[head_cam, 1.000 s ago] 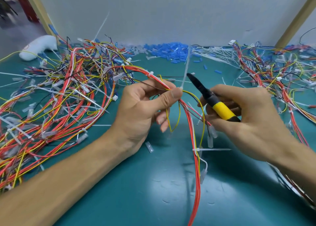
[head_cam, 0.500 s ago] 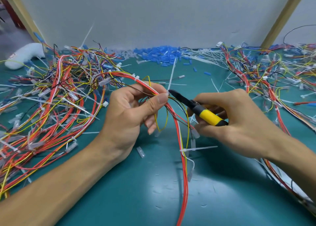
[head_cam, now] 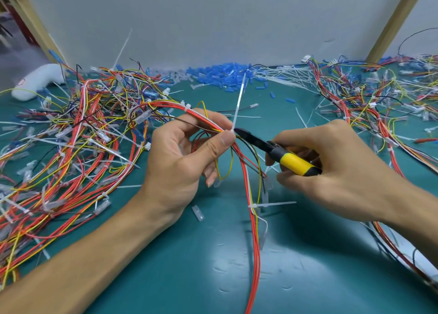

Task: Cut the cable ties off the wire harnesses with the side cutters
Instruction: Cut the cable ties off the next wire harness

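Teal desk [head_cam: 166, 278], mid-job — one tie at the blades, plenty more to go.

On the left, a tangled pile of harnesses [head_cam: 71, 147] shows white ties here and there, so I judge much cutting is left. The left hand [head_cam: 180, 166] pinches the held harness [head_cam: 250, 195] between thumb and fingers [head_cam: 209, 173], right at a cable tie [head_cam: 238, 105] whose tail stands upright. The side cutters [head_cam: 267, 145] touch that tie's head, and the right hand [head_cam: 343, 166] grips them, curled round the yellow handle — whether the blades have bitten is too small to tell. A second tie [head_cam: 272, 203] sits lower on the same harness, uncut. Loose white ties [head_cam: 284, 76] heaped at the back suggest a fair share is done. The right pile [head_cam: 379, 114] runs off the frame edge, so its ties cannot be counted.
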The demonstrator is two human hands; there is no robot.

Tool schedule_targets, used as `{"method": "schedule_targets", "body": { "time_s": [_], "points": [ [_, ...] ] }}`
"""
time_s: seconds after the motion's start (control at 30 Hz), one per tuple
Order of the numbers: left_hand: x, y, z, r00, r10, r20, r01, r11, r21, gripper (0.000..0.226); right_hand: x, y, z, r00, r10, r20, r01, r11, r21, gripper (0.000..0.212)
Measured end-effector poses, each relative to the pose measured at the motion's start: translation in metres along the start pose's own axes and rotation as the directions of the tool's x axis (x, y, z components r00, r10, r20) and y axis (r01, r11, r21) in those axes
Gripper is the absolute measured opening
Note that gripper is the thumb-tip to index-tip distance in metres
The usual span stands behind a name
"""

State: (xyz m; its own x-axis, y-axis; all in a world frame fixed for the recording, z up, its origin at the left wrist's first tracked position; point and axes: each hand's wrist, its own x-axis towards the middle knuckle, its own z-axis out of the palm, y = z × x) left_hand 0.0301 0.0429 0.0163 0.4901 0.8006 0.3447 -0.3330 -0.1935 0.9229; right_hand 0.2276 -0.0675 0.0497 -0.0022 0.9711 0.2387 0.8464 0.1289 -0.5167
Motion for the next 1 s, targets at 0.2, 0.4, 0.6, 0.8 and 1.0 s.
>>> {"method": "schedule_targets", "body": {
  "time_s": [0.2,0.4,0.6,0.8,1.0],
  "points": [
    [0.000,-0.001,-0.002,1.000,-0.004,-0.004,0.004,1.000,-0.004,0.008,0.001,0.000,0.001,1.000,0.003,0.001,-0.003,0.999,-0.039,0.016],
    [0.001,-0.001,-0.003,1.000,0.015,0.006,-0.015,0.999,0.043,0.010,0.001,0.001,0.002,1.000,0.019,0.017,-0.019,1.000,-0.017,0.019],
    [-0.001,-0.002,-0.003,0.998,0.014,0.058,-0.017,0.999,0.044,0.014,0.001,-0.002,-0.002,0.996,0.033,0.081,-0.036,0.999,0.037,0.015],
    [-0.002,-0.003,-0.001,0.998,0.020,0.060,-0.023,0.999,0.044,0.013,-0.001,-0.004,-0.007,0.985,0.039,0.166,-0.055,0.994,0.096,0.010],
    [-0.003,-0.001,0.001,0.998,0.022,0.057,-0.024,0.999,0.038,0.014,-0.002,-0.009,-0.009,0.975,0.027,0.221,-0.064,0.984,0.165,0.023]
  ]
}}
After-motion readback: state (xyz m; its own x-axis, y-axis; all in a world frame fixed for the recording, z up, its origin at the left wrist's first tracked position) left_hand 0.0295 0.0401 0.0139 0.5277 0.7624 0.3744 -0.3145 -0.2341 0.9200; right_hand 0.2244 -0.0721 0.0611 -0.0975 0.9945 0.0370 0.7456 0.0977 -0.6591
